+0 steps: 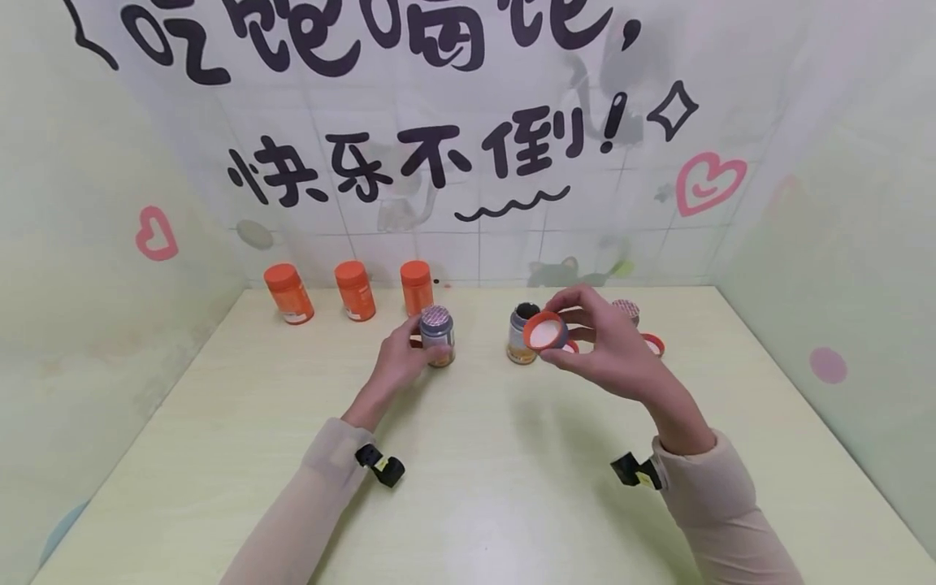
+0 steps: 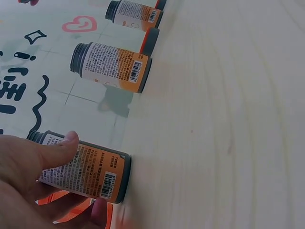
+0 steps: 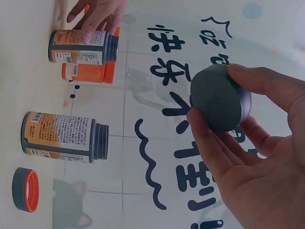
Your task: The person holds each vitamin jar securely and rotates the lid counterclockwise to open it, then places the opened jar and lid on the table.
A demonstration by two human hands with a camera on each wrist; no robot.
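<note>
- Left hand (image 1: 405,356): thumb and fingers were curled round the sealed jar (image 1: 437,341), which stood upright on the table (image 1: 439,504) left of centre.
- Sealed jar, top: patterned seal, shown only by the head view. The left wrist view added an orange and white label with a barcode near the base.
- Right hand (image 1: 603,345): it pinched the held cap (image 1: 545,331) between thumb and fingers, above the table, just beside the open jar (image 1: 521,345) as the head view saw it.
- Held cap: white inside and red rim faced the head camera; the right wrist view gave the grey outer top with raised marks.
- Open jar: upright, without cap; its dark mouth showed in the head view alone.
- Cap on the table (image 3: 25,190): whole in the right wrist view, mostly hidden by the right hand in the head view.
- Third jar (image 1: 626,309): patterned top, partly behind the right hand, with a far cap (image 1: 654,344) near it.
- Three orange jars (image 1: 354,291): lidded, along the back left.
</note>
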